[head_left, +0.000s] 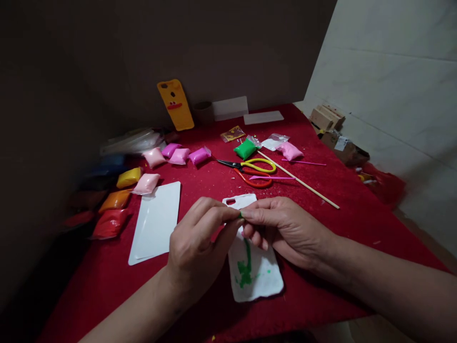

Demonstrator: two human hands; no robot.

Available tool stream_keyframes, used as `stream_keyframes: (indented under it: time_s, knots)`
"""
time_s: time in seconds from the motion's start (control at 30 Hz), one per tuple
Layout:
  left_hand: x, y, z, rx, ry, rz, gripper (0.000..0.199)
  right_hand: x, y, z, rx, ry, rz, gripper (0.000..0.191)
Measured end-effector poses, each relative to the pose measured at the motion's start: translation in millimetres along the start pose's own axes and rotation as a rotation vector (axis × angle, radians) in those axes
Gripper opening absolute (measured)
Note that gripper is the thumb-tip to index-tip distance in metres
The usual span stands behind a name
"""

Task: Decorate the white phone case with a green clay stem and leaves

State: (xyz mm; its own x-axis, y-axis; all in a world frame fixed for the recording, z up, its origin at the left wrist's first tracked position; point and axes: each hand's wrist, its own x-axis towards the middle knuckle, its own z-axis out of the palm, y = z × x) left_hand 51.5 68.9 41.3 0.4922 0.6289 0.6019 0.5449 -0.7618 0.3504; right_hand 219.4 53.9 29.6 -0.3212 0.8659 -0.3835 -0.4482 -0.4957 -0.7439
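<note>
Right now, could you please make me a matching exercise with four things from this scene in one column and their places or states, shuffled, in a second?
Column one
1. White phone case
2. Scissors
3. Yellow phone case
4. Small green piece

Column two
A. Stands tilted at the back
B. Pinched between left hand and right hand
C. Lies beneath the hands, streaked with green
D. Has one yellow and one red handle

Right pairs: 1-C, 2-D, 3-A, 4-B
</note>
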Motion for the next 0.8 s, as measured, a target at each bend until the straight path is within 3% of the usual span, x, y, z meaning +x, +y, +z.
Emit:
stream_keyframes:
  time_s: [0.27,0.57,0.8]
  knots:
    - [-0.2,1.5,-1.2,-0.015,-0.014,-0.019,0.007,0.9,0.3,0.2,-0.011,0.007,-0.034,0.030]
    - [0.0,0.1,-3.1,-0.249,-0.087,-0.234,0.003,0.9,0.1,2.5,-0.020,0.010,-0.042,0.037]
    - [0.9,2.6,-3.7,-0.263,-0.087,-0.269,0.006,-0.6,-0.9,2.1,0.008,-0.026,-0.031,0.031]
